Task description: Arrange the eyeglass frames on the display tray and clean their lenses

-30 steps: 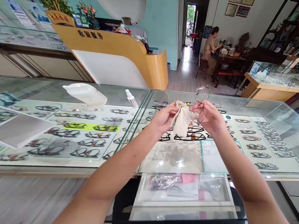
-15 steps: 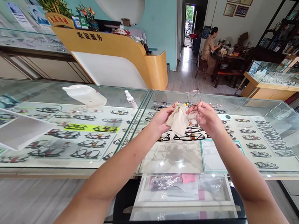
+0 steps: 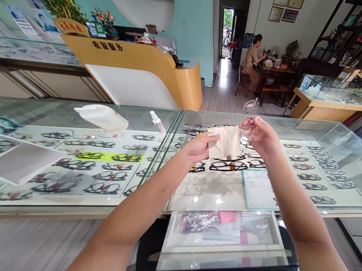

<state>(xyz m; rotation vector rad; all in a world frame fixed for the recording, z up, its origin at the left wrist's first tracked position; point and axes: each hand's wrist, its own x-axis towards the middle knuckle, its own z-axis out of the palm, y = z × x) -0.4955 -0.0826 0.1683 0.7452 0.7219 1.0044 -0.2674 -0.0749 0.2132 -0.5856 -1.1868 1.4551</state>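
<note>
My left hand [image 3: 198, 148] pinches the left edge of a cream cleaning cloth [image 3: 227, 143], which hangs spread out above the glass display counter. My right hand [image 3: 264, 134] is closed on a pair of round, thin-rimmed eyeglasses [image 3: 251, 108], held upright with one lens above the fingers and the other partly behind them. The cloth's right edge reaches the fingertips of my right hand; whether they grip it too I cannot tell. Beneath both hands, rows of spectacle frames [image 3: 228, 166] show through the glass.
On the left counter stand a white spray bottle [image 3: 157, 122], a white scoop-shaped holder [image 3: 104, 117] and an open white box [image 3: 23, 160]. A teal-edged sheet [image 3: 259, 189] is at right. Below, an open drawer [image 3: 223, 246] holds plastic packets. A seated person [image 3: 252, 60] is far back.
The cloth, bunched around the lower lens before, now hangs flat between my hands. My right hand has moved right with the eyeglasses, away from my left hand.
</note>
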